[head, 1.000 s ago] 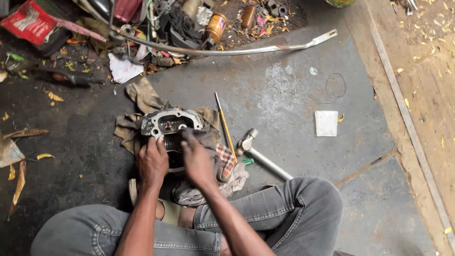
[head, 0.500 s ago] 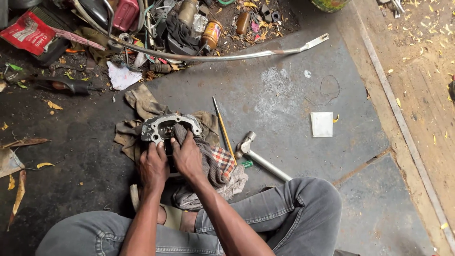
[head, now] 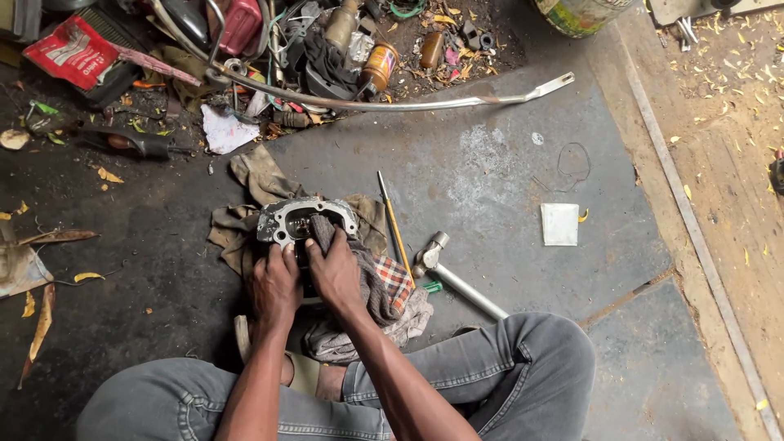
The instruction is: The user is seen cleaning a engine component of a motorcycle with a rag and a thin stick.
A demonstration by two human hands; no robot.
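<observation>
Metal engine part (head: 287, 219) on rags on the floor, both hands on it.
Left hand (head: 275, 283) grips the part's near edge with curled fingers; right hand (head: 333, 272) presses a grey cloth (head: 325, 230) into its opening, fingers closed on the cloth. Just right lie a checked rag (head: 394, 278), a thin yellow-handled tool (head: 394, 222) and a hammer (head: 453, 273); a white square packet (head: 559, 224) lies well apart.

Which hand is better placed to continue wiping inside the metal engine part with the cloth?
Probably the right hand: it presses the cloth into the opening of the metal engine part. The left hand only rests on the part's near edge, steadying it.
</observation>
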